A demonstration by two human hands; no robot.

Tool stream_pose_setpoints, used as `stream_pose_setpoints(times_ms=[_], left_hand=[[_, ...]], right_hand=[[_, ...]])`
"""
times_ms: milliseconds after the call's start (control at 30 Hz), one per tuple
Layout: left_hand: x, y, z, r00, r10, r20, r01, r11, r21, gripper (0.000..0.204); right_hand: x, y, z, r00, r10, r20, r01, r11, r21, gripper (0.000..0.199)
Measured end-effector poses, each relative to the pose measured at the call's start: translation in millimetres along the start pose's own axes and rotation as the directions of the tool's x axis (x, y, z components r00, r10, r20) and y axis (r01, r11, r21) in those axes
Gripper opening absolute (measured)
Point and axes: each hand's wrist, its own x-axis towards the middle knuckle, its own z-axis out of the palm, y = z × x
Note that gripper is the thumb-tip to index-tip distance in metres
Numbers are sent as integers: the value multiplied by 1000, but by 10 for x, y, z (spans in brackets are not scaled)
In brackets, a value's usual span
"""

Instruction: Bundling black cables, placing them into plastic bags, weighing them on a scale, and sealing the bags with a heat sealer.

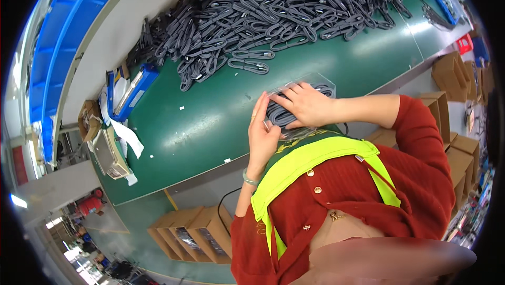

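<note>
At the near edge of the green table, a clear plastic bag [326,79] lies around looped grey cables [279,115]. My right hand [309,105] is over the bag, its fingers curved across the cables and its thumb on their near side. At the bag's left edge, my left hand [263,133] has its fingers stretched upward and its thumb bent in, with the bag's edge between them. Part of the cables is hidden under my right hand. A large heap of tied grey cables [263,9] covers the far side of the table.
The green tabletop [210,122] has small white scraps on it. Blue bins [134,93] and papers [128,139] stand at its left end. Below are cardboard boxes [194,232]; more boxes [451,77] stand on the right. A blue rack [63,38] rises at the upper left.
</note>
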Motion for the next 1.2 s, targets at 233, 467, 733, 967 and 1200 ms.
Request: stream_pose_setpoints(times_ms=[233,467,733,967,1200], left_hand=[[104,67,-16,999,-39,7,40,987,-156,67],[91,74,-114,992,-91,-90,69,971,-229,62],[173,104,-163,988,107,-115,-54,919,391,52],[-59,600,-261,973,166,-159,-78,888,453,48],[10,284,-304,980,134,-146,-24,812,583,47]], right_hand=[[91,177,-212,997,73,40,-77,990,120,81],[-396,427,-903,962,96,256,-60,987,-146,76],[-445,665,-1094,928,-364,83,373,898,-234,8],[-553,470,-1300,932,-349,96,360,921,-149,9],[-388,509,-1073,898,-436,56,439,898,-31,11]])
